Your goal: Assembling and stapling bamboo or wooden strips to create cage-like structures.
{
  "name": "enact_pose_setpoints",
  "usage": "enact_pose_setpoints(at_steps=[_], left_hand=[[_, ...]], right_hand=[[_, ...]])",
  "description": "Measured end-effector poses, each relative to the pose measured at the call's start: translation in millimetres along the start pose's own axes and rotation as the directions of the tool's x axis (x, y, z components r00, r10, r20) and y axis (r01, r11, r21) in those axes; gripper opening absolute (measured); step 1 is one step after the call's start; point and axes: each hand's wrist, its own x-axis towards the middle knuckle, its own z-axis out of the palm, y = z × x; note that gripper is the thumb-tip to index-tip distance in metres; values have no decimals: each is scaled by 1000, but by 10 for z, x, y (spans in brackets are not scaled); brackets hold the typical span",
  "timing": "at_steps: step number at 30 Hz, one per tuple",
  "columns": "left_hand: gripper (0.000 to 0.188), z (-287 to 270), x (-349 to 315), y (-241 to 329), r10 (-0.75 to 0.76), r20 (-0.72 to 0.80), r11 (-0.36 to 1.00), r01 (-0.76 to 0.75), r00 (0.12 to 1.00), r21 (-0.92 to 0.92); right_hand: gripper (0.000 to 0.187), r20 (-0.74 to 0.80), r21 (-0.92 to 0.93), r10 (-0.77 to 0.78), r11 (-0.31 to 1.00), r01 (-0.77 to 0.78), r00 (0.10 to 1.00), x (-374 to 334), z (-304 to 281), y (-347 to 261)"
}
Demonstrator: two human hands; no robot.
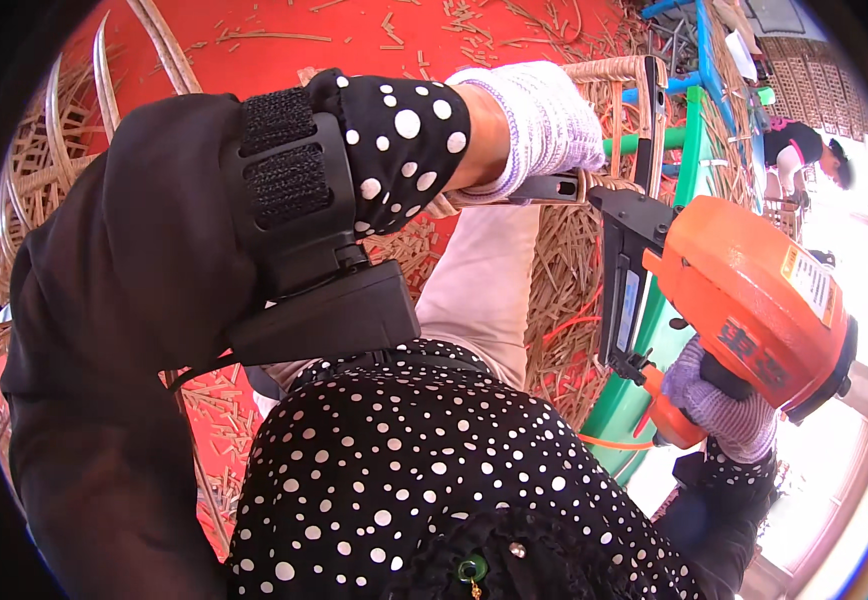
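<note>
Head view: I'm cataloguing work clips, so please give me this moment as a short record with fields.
Left hand: left hand in a pale knit glove, at the wicker-wrapped frame; fingers mostly hidden
Right hand: right hand, lilac knit glove, gripping the orange nail gun
Tool position: black nose close to the frame; contact unclear
Floor: red floor with brown strip scraps
Background: another person, upper right

The floor (294, 65) is red, strewn with brown scraps (566, 270), densest toward its right edge. A blue frame (706, 48) stands at its far right corner. Strong light whitens the right side.
</note>
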Motion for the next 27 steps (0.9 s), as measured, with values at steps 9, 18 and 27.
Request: enact_pose_setpoints(at_steps=[9, 18, 27], left_hand=[[18, 75, 20, -57, 67, 8, 994, -67, 998, 83], [18, -37, 40, -8, 14, -16, 1000, -14, 1000, -7], [33, -121, 19, -105, -76, -51, 973, 63, 996, -222]], right_hand=[[22, -3, -168, 5, 986, -6, 1000, -19, -42, -66], [21, 78, -793, -346, 547, 269, 935, 140, -80, -141], [17, -214, 419, 68, 907, 29, 975, 89, -54, -68]])
